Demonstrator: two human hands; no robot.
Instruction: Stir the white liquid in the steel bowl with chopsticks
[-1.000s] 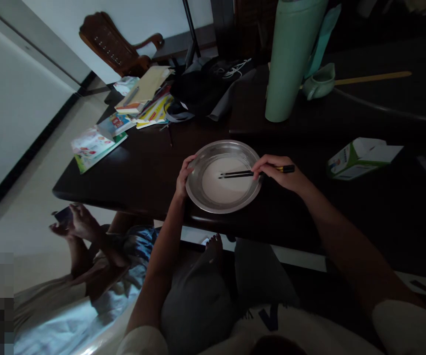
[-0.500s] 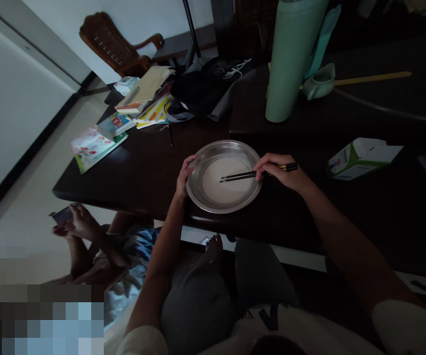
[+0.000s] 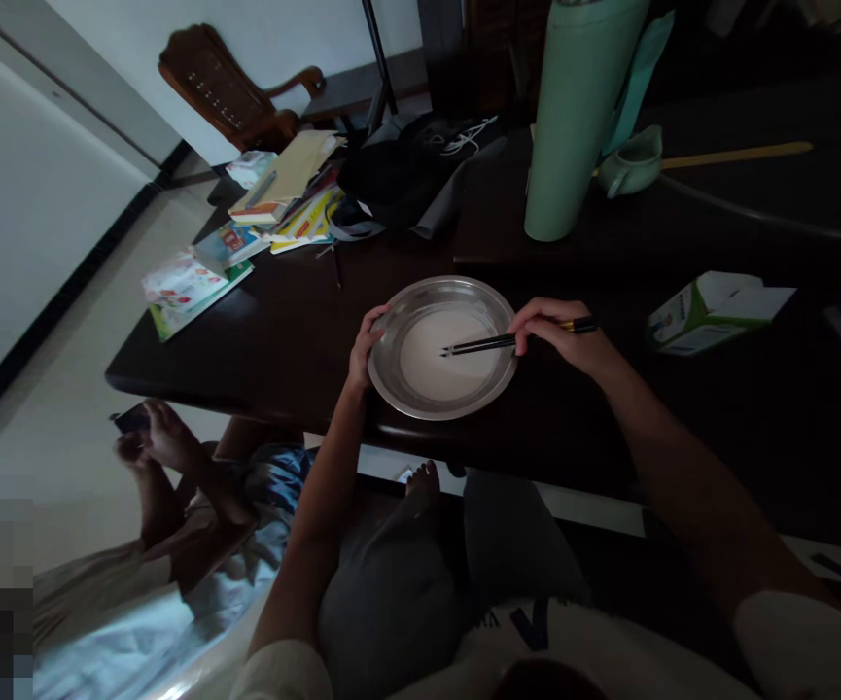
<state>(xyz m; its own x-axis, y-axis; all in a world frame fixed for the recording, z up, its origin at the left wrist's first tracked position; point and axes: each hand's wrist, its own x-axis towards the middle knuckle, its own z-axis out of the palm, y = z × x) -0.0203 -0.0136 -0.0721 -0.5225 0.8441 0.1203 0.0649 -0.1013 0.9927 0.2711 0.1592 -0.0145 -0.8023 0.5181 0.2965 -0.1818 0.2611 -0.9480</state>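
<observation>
- Right hand (image 3: 555, 332) was closed around a pair of black chopsticks (image 3: 499, 340), tips over the pale liquid (image 3: 435, 377) (couldn't tell if they were actually dipped in).
- Left hand (image 3: 366, 352) was clamped on the side of the metal bowl (image 3: 389, 371), which sat close to the near edge of the dark desk (image 3: 296, 335).
- Biggest risk imo: a loosened left grip plus a hard shove from the chopsticks could've skidded the bowl off that edge.
- Fast swirling might've splashed too, though the green-and-white carton (image 3: 712, 316) was well apart.
</observation>
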